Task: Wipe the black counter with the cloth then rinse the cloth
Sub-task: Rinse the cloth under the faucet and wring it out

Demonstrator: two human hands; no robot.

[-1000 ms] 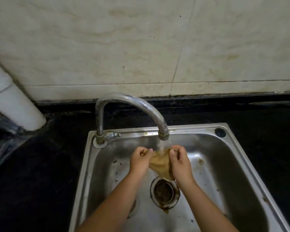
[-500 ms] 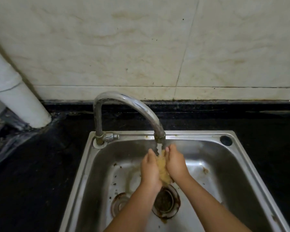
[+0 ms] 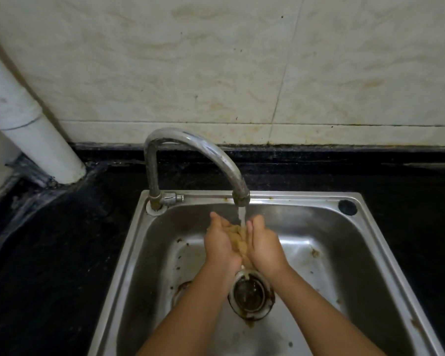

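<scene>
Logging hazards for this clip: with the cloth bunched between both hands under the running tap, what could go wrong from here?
1. The cloth sits directly above the open drain; if the grip of the left hand or right hand loosens, it could drop onto it.
2. Water from the faucet lands on the bunched cloth and may splash over the sink rim onto the black counter.
</scene>
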